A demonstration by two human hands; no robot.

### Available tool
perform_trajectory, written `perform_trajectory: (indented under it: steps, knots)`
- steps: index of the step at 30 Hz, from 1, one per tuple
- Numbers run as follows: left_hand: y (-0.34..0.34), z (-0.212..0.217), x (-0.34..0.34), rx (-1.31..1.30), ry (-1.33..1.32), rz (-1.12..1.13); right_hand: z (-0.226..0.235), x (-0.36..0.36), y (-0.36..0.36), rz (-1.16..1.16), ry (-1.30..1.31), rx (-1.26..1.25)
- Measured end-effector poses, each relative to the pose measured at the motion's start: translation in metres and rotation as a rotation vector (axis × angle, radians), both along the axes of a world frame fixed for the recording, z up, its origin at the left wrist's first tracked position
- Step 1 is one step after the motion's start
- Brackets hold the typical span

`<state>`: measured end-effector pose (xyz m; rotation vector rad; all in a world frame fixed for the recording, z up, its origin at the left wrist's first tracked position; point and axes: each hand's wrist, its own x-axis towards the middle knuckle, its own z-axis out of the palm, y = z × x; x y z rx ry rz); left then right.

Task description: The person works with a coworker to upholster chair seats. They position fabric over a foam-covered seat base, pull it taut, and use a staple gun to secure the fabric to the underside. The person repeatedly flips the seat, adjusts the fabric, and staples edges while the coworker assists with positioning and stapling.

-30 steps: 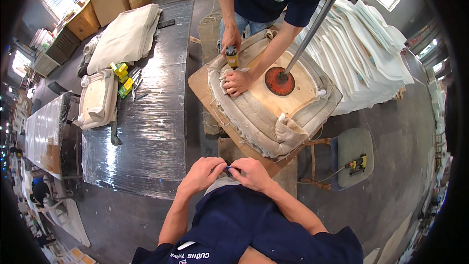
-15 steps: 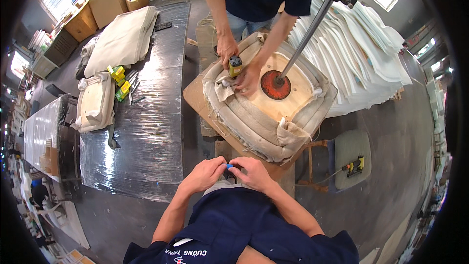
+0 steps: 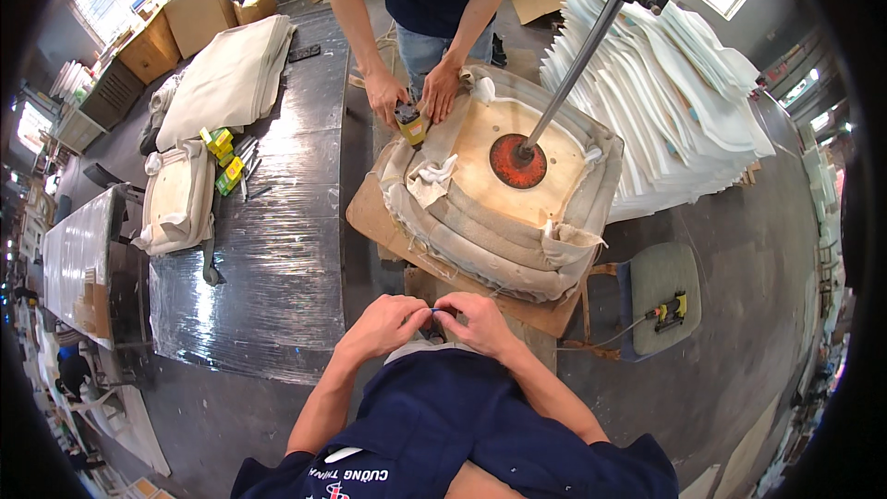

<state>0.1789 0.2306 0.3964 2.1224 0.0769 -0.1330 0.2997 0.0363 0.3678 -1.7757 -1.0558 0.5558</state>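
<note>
My left hand (image 3: pixel 383 325) and my right hand (image 3: pixel 476 323) meet in front of my waist, fingertips pinched together. Between them is a small blue piece (image 3: pixel 434 310), mostly covered by the fingers; its kind is too small to make out. Beyond my hands, a padded seat cushion (image 3: pixel 480 259) in beige fabric lies underside up, its wooden board (image 3: pixel 485 120) showing. A metal rod (image 3: pixel 577 65) with a red round plate (image 3: pixel 517 162) presses on the board. Across from me a person holds a yellow and black staple gun (image 3: pixel 407 122) at the cushion's left edge, the other hand (image 3: pixel 441 90) on the fabric.
At left, a plastic-wrapped table (image 3: pixel 277 286) carries stacked fabric (image 3: pixel 222 79), another seat cushion (image 3: pixel 176 199) and yellow-green boxes (image 3: pixel 228 176). White foam sheets (image 3: pixel 656 120) are piled at right. A grey chair (image 3: pixel 661 282) there holds a yellow staple gun (image 3: pixel 668 312) with a hose.
The co-worker has moved left, with the staple gun shifted from the cushion's inner fold to its left edge. The cushion has turned slightly. My hands stay put, covering more of the blue piece.
</note>
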Motion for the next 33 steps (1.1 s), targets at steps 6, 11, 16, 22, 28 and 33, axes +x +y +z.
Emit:
perform_trajectory:
  steps: [6,11,16,22,28,33]
  knots:
    - [0.000,-0.002,-0.001,-0.017,0.008,0.050,0.000,0.003,0.005,0.010,-0.022,0.038]
    - [0.001,-0.004,-0.001,-0.017,-0.002,0.045,-0.002,0.003,0.006,0.017,-0.037,0.042]
    - [0.000,-0.004,0.001,-0.023,0.009,0.034,-0.006,0.004,0.004,0.012,-0.005,-0.003]
    - [0.002,-0.007,0.005,-0.014,-0.001,0.018,-0.006,0.003,0.002,-0.005,0.020,-0.016]
    - [-0.002,-0.011,0.001,-0.014,0.025,0.016,-0.014,0.001,-0.002,0.008,-0.015,0.000]
    - [0.004,-0.011,0.000,-0.002,0.027,-0.018,-0.016,-0.005,0.001,-0.001,-0.009,-0.002]
